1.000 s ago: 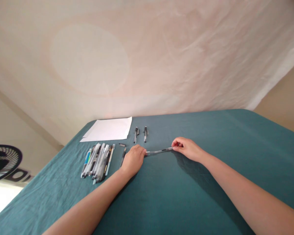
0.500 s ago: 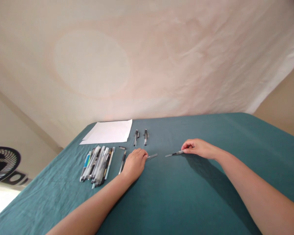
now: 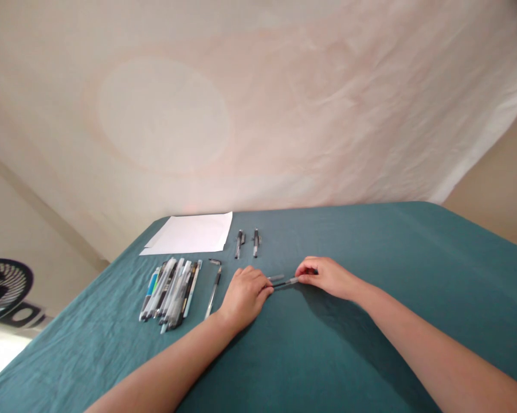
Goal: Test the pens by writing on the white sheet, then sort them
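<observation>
My left hand (image 3: 246, 293) rests low over the cloth, its fingers closed on a translucent pen piece (image 3: 277, 278) that pokes out to the right. Opposite it, my right hand (image 3: 327, 276) pinches a slim dark-and-clear pen part (image 3: 290, 282). The left end of that part meets the thumb and fingertips of my left hand, so its tip is hidden. Just left of my left hand lies an uncapped pen (image 3: 214, 291), with a small black cap (image 3: 215, 261) above it.
A heap of pens (image 3: 170, 295) lies at the left on the green cloth (image 3: 318, 355). White paper sheets (image 3: 190, 232) are behind it. Two pens, one left (image 3: 239, 244) and one right (image 3: 255, 243), stand apart near the paper. A black fan (image 3: 7, 291) is at the far left.
My right hand has moved left and slightly nearer with its pen part, closing the gap to my left hand. My left hand has shifted slightly right and nearer.
</observation>
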Demonstrator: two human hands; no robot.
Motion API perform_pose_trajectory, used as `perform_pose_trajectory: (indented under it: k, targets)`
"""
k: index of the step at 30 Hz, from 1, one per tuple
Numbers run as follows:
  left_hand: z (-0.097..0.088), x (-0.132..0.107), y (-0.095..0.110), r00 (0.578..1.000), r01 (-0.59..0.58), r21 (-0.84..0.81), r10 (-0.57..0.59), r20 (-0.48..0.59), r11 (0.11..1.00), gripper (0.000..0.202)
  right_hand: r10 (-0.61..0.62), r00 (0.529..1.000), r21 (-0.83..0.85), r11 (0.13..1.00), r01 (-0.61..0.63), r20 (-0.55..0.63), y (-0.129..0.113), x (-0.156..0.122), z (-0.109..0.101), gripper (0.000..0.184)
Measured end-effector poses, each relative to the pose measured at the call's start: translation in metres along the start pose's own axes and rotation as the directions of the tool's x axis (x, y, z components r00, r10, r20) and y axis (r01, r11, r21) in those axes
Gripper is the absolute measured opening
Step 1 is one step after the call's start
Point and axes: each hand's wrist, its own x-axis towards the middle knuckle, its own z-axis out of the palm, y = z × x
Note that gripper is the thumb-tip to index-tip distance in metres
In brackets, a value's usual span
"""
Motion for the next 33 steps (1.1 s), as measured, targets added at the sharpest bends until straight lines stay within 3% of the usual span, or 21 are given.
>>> perform_pose_trajectory:
  k: [5, 8, 12, 21, 27, 33]
  targets:
    - [-0.003, 0.000, -0.003, 0.999, 0.038, 0.039, -0.039, 0.004, 0.999, 0.010, 0.077, 0.995, -0.078, 0.994, -0.082, -0.062, 0.030, -0.002, -0.026, 0.022]
    - [-0.002, 0.000, -0.004, 0.999, 0.047, 0.037, -0.047, 0.011, 0.998, 0.010, 0.091, 0.994, -0.074, 0.993, -0.096, -0.064, 0.036, -0.003, -0.033, 0.023]
    - [-0.001, 0.000, -0.005, 0.998, 0.059, -0.006, -0.059, 0.012, 0.998, 0.010, 0.044, 0.999, -0.090, 0.995, -0.047, -0.031, 0.025, -0.002, -0.023, 0.019]
    - [0.000, 0.001, -0.006, 0.996, 0.083, -0.089, -0.085, -0.020, 0.993, 0.007, -0.273, 0.960, -0.271, 0.930, 0.249, -0.056, -0.008, -0.001, 0.006, 0.012]
    - [-0.004, 0.001, -0.013, 0.994, 0.091, -0.058, -0.094, -0.053, 0.994, 0.005, -0.292, 0.952, -0.317, 0.914, 0.251, -0.088, -0.006, -0.001, -0.001, 0.014]
    - [-0.005, 0.001, -0.014, 0.996, 0.091, -0.028, -0.090, 0.007, 0.996, 0.006, -0.305, 0.949, -0.284, 0.920, 0.272, -0.080, -0.002, -0.001, 0.001, 0.014]
